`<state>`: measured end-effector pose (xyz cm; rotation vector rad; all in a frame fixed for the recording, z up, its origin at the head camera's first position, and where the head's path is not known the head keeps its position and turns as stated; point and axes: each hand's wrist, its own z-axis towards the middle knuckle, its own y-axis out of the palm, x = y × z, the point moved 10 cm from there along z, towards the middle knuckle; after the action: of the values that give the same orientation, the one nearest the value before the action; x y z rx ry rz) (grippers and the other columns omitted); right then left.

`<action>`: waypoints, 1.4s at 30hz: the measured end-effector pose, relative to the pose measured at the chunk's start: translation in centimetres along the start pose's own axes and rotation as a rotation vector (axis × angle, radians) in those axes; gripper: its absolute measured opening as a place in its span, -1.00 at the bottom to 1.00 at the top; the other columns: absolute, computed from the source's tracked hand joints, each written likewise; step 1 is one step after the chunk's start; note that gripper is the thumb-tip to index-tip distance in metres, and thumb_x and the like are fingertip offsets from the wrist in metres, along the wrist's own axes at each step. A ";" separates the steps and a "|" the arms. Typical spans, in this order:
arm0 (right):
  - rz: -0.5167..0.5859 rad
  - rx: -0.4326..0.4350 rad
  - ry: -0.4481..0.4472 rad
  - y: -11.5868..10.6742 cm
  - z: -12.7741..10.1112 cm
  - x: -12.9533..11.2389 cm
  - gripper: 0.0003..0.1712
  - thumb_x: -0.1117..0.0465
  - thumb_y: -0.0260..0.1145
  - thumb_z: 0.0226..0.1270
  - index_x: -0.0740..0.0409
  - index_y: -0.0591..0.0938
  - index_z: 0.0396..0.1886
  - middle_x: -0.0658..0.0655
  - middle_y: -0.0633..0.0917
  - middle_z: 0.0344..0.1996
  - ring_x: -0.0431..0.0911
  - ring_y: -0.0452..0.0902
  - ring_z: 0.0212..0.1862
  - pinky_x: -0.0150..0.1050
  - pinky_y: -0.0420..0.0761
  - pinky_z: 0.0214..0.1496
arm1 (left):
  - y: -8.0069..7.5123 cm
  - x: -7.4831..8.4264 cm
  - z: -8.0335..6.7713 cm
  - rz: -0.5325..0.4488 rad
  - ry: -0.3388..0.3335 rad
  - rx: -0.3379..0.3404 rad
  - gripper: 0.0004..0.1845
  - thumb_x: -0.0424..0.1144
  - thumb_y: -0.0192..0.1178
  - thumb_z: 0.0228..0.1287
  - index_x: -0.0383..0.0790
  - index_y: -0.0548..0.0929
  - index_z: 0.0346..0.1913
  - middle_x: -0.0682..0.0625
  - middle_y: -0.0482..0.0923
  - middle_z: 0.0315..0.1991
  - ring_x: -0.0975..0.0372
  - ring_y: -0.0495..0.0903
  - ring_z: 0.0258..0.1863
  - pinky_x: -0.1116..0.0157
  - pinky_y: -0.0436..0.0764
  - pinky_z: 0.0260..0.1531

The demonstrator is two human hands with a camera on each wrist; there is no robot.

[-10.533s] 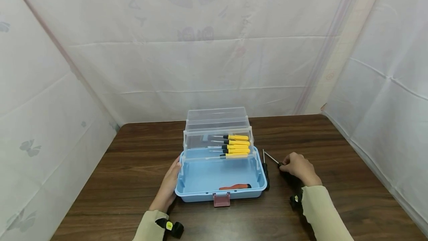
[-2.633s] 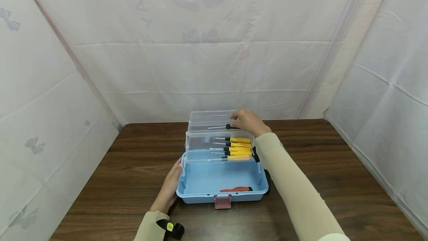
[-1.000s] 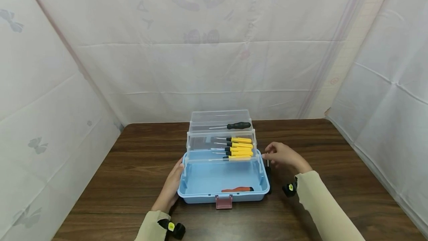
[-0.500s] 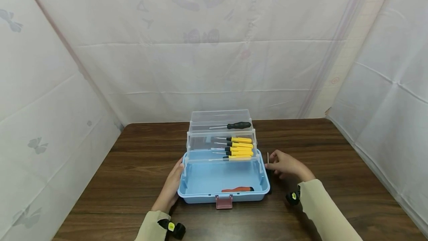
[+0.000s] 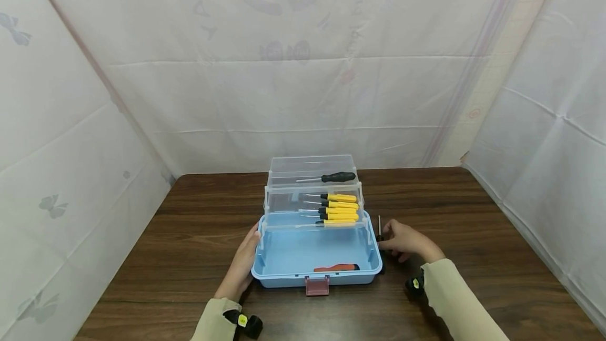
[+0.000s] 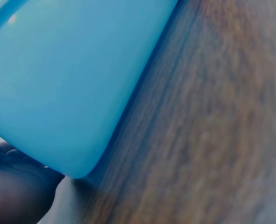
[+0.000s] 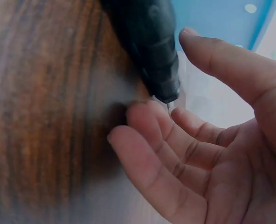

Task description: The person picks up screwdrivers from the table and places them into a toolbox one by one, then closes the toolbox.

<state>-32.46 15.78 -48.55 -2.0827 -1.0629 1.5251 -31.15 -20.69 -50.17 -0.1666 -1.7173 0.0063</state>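
The place looks like a recording booth made for filming hand work, not a real home or workshop. White cloth sheets (image 5: 293, 83) hang on three sides as walls, with creases and faint printed marks. Inside stands only a dark wooden table (image 5: 473, 214) with a blue toolbox (image 5: 316, 276) holding screwdrivers (image 5: 337, 208).

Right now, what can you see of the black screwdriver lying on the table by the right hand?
The black screwdriver lies flat on the dark wooden table, close along the right wall of the blue toolbox. Its handle looks like dark faceted plastic; a thin metal shaft points away from the person. The right hand reaches it with fingers curling at the handle's end, thumb above, not yet closed round it.
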 end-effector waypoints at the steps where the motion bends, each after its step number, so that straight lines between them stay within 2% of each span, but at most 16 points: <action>1: 0.005 0.000 0.001 0.1 0.0 0.1 -0.49 0.15 0.39 0.18 0.30 0.40 0.00 0.20 0.53 -0.36 -0.03 0.52 -0.38 -0.20 0.68 -0.44 | 0.0 0.0 0.0 0.001 0.000 0.000 -0.33 0.16 -0.38 0.53 -0.06 -0.09 0.54 -0.17 -0.16 0.56 -0.12 -0.15 0.52 -0.17 -0.05 0.41; 10: -0.002 0.003 -0.007 0.2 0.0 0.2 -0.54 0.16 0.37 0.20 0.31 0.42 -0.04 0.19 0.53 -0.38 -0.04 0.50 -0.41 -0.20 0.66 -0.47 | 0.1 0.3 -0.2 0.007 0.003 -0.004 -0.37 0.10 -0.40 0.56 -0.06 -0.11 0.55 -0.18 -0.18 0.56 -0.12 -0.17 0.52 -0.17 -0.06 0.41; 18: -0.020 0.015 0.012 0.0 0.0 0.2 -0.57 0.18 0.35 0.22 0.34 0.44 -0.04 0.22 0.54 -0.33 -0.02 0.52 -0.39 -0.19 0.67 -0.46 | 0.1 0.2 -0.2 0.013 0.001 -0.002 -0.36 0.13 -0.40 0.55 -0.06 -0.11 0.55 -0.17 -0.17 0.56 -0.12 -0.16 0.52 -0.17 -0.06 0.41; 33: -0.021 0.014 0.042 -0.4 0.2 0.5 -0.51 0.22 0.37 0.22 0.43 0.46 0.02 0.26 0.56 -0.29 -0.01 0.54 -0.32 -0.18 0.70 -0.38 | 0.0 0.2 -0.2 0.010 0.000 0.003 -0.37 0.11 -0.40 0.55 -0.05 -0.11 0.55 -0.17 -0.17 0.56 -0.12 -0.15 0.52 -0.16 -0.05 0.41; 42: -0.089 0.063 0.023 -0.8 0.3 0.4 -0.68 0.25 0.39 0.17 0.36 0.53 -0.18 0.26 0.57 -0.25 -0.04 0.56 -0.37 -0.21 0.67 -0.42 | 0.0 0.1 -0.1 0.013 0.008 0.004 -0.36 0.13 -0.40 0.54 -0.05 -0.09 0.54 -0.17 -0.15 0.55 -0.12 -0.13 0.52 -0.17 -0.03 0.40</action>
<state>-32.98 16.55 -48.35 -1.9790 -1.0702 1.4693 -31.05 -20.72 -50.04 -0.1742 -1.7083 0.0188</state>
